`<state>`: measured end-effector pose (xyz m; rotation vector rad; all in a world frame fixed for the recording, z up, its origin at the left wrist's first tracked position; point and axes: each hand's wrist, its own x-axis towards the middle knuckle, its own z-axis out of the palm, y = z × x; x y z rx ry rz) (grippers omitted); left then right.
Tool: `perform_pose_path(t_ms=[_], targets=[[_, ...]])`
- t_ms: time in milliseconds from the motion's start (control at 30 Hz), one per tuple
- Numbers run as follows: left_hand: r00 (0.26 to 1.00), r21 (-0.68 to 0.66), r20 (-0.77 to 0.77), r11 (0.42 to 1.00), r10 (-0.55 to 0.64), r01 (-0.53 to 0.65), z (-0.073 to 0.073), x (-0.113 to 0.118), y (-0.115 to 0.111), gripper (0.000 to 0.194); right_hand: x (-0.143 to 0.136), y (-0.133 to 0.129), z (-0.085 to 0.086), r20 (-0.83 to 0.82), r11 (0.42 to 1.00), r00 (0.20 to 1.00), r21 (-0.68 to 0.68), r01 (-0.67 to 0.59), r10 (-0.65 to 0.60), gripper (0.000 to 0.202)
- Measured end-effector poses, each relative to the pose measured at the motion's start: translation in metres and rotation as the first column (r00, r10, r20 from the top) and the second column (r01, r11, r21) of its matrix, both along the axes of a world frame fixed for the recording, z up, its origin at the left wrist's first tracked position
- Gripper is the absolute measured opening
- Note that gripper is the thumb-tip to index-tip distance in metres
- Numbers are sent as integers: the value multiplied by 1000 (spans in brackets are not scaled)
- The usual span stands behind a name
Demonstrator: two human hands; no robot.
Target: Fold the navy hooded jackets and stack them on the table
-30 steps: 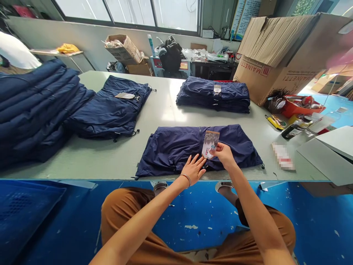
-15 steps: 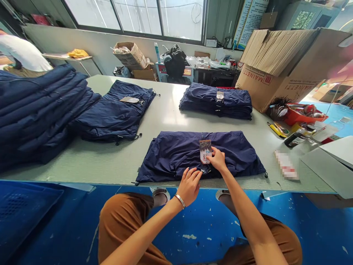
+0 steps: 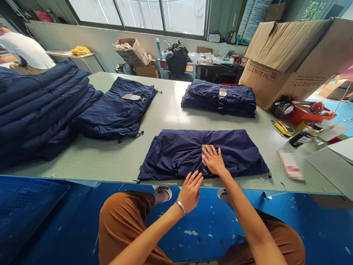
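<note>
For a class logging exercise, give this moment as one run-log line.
right hand: spread over tag | left hand: at near edge of folded navy garment | navy stack: beyond

Brown trousers (image 3: pixel 118 221), loose-legged; silver-coloured bangle (image 3: pixel 181 207) around left wrist (image 3: pixel 185 203); pale shoes (image 3: pixel 165 188); bare forearms (image 3: pixel 154 235).

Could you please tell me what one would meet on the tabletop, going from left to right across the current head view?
Large navy pile, flat navy garment bearing a pale tag, front navy garment with the right hand on it, yellow tool, white sheet at the right edge.
</note>
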<state>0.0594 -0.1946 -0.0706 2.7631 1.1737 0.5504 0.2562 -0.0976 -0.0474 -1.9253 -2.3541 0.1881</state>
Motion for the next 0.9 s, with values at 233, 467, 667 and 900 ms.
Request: perform_pose_path(t_ms=[233, 467, 667, 900], targets=[[997, -2, -60, 999, -40, 40, -1, -9, -7, 66, 2, 6, 3, -121, 996, 992, -92, 16, -27, 56], [942, 101, 297, 976, 158, -195, 45, -9, 37, 58, 57, -5, 28, -258, 939, 950, 246, 242, -178, 50], [970, -103, 6, 966, 241, -239, 39, 24, 113, 52, 57, -22, 8, 6, 989, 990, 52, 139, -140, 56], [857, -121, -154, 852, 491, -510, 8, -44, 114, 58, 96, -31, -14, 38, 952, 951, 27, 306, -307, 57]])
